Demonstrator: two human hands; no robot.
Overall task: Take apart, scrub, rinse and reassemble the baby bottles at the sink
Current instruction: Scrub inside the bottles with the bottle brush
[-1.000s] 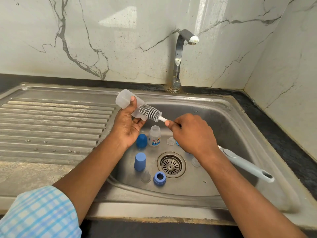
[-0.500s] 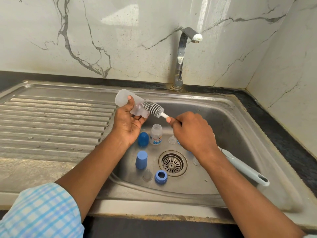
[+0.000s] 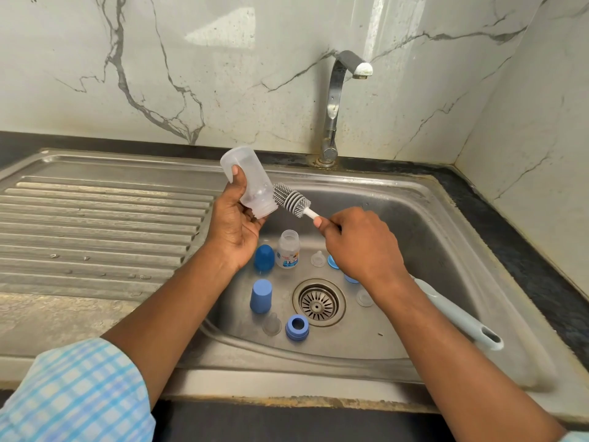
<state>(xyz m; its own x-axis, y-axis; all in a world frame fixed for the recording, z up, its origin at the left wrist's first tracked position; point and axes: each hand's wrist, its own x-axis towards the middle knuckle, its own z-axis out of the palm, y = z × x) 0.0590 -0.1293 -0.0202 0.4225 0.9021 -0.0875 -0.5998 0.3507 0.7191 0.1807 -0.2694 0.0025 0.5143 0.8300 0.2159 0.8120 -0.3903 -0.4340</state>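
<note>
My left hand [image 3: 234, 223] grips a clear, capless baby bottle [image 3: 251, 183] tilted above the sink, its open neck pointing down-right. My right hand [image 3: 360, 247] holds a bottle brush [image 3: 291, 200] by its white stem; the grey bristle head lies against the outside of the bottle's neck, and the pale handle sticks out behind my wrist. On the sink floor stand a small printed bottle [image 3: 288, 249], a dark blue cap [image 3: 264, 257], a lighter blue cap [image 3: 261, 296], a blue collar ring [image 3: 297, 327] and clear teats [image 3: 272, 323].
The steel sink [image 3: 446, 250] has a round drain [image 3: 318, 303] in the middle and a ribbed drainboard [image 3: 95, 231] on the left. A metal tap [image 3: 338, 103], not running, rises at the back. More blue and clear parts lie partly hidden under my right hand.
The bottle's base has tipped upward in my left hand. The brush head has slid along the bottle's outside toward the neck. Both hands keep their grips.
</note>
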